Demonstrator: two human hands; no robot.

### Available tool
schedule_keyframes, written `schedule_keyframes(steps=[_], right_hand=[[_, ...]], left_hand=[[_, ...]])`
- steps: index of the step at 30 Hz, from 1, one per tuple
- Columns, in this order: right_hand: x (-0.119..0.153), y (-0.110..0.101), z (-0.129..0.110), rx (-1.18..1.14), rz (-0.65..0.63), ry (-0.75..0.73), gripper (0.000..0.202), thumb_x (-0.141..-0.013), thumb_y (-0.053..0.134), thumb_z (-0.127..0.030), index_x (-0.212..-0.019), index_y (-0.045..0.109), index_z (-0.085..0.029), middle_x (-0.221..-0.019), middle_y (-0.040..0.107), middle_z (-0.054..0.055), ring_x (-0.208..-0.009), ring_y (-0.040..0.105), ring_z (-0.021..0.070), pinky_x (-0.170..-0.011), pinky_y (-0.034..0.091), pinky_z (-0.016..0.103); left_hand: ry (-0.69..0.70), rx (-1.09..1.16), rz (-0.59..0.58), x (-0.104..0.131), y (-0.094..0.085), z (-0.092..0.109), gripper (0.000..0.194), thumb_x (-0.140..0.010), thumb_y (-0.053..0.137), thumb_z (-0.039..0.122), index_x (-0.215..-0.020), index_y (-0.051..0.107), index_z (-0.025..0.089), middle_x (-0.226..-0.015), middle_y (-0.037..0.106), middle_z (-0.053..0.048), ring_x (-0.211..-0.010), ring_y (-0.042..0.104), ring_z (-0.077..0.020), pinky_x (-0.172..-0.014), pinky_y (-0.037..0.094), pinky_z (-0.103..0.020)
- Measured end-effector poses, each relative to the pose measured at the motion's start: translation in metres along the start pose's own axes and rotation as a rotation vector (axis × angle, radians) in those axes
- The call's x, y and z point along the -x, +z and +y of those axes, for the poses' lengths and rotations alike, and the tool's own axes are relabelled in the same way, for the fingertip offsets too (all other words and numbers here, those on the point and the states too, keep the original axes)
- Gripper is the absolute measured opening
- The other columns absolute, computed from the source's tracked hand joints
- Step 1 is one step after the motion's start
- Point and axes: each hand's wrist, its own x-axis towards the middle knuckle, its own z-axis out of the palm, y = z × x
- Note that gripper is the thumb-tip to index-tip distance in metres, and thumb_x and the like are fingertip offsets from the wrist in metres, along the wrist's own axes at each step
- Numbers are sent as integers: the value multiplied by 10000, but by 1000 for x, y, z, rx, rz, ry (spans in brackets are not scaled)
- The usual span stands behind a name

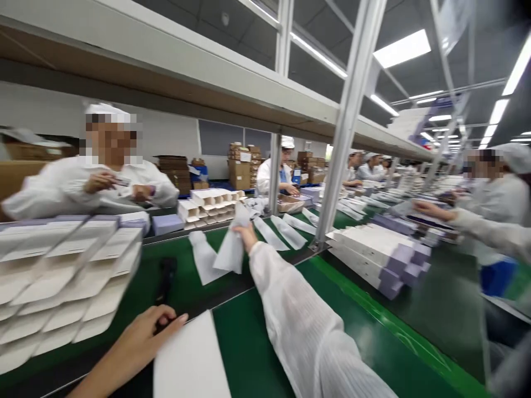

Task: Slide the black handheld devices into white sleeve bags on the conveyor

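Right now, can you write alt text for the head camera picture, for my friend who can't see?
A right hand in a white sleeve holds a thin, cloudy-white wrapper over a green work surface; the left hand is at a flat white panel. White-and-purple cardboard boxes are stacked nearby, and people in white work around.

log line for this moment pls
right hand: grips translucent sheet | left hand: at white panel, grip unclear | nearby: stacked open white cartons

There's a black object (167, 272), blurred, its near end lost behind my left hand (155, 329); can't tell if I'm gripping it. The white panel (193, 359) runs off nearest me, stacked boxes (62, 276) off left.
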Motion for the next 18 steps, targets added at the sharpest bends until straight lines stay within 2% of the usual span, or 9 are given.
schedule_keyframes(steps=[2, 5, 7, 9, 11, 13, 15, 17, 18], right_hand=[[-18, -13, 16, 140, 43, -10, 415, -669, 481, -165, -1067, 367, -131, -1068, 500, 78, -975, 493, 165, -769, 429, 249], [-27, -20, 38, 286, 30, -5, 469, -603, 581, -147, -1040, 415, -116, -1010, 508, 101, -987, 472, 237, -810, 382, 339], [-24, -16, 44, 414, 65, -49, 602, -564, 635, -128, -1116, 394, -151, -1115, 435, 130, -1098, 363, 286, -875, 296, 416], [-17, -3, 43, 621, 64, -203, 650, -624, 624, -182, -1205, 333, -208, -1199, 348, 140, -1163, 258, 299, -904, 222, 457], [-6, 20, 40, 809, -91, -393, 537, -749, 510, -307, -1241, 302, -258, -1173, 370, 129, -1131, 303, 281, -885, 244, 445], [8, 47, 40, 866, -342, -495, 431, -800, 392, -435, -1208, 359, -304, -1043, 466, 94, -1021, 418, 245, -831, 316, 395], [20, 73, 46, 859, -536, -467, 423, -752, 385, -559, -1083, 495, -319, -919, 518, 64, -949, 463, 238, -793, 348, 376], [28, 89, 55, 795, -587, -347, 426, -648, 485, -614, -869, 603, -270, -827, 537, 55, -931, 465, 260, -798, 341, 398], [29, 92, 60, 742, -577, -274, 396, -597, 554, -594, -760, 613, -238, -787, 540, 53, -919, 468, 268, -800, 338, 409]], left_hand=[[-57, -5, -96, 7, -2, 9, 430, -688, 401, 600, -684, 542, 193, -721, 514, -9, -684, 490, -171, -591, 378, -241], [-54, 69, -182, 10, -7, 16, 360, -679, 465, 536, -674, 537, 183, -751, 487, -8, -715, 481, -165, -619, 373, -232], [-50, 120, -208, 10, -10, 18, 309, -672, 502, 482, -674, 532, 174, -742, 485, -7, -716, 471, -160, -619, 364, -224], [-62, 149, -225, 10, -11, 17, 302, -674, 506, 467, -674, 531, 166, -703, 484, -4, -683, 453, -152, -580, 343, -215], [-82, 163, -230, 11, -11, 16, 335, -691, 474, 495, -681, 534, 165, -675, 476, 1, -646, 434, -144, -538, 314, -206], [-93, 179, -238, 12, -11, 14, 362, -698, 453, 525, -717, 539, 173, -674, 465, 9, -627, 420, -136, -518, 295, -199], [-88, 187, -259, 12, -11, 12, 357, -674, 487, 529, -743, 537, 183, -678, 453, 18, -622, 411, -130, -513, 287, -191], [-74, 179, -258, 12, -10, 9, 334, -641, 535, 505, -730, 528, 183, -676, 443, 25, -624, 407, -127, -515, 287, -189], [-71, 168, -243, 11, -9, 8, 323, -632, 546, 491, -711, 521, 180, -671, 437, 26, -626, 408, -127, -519, 290, -190]])
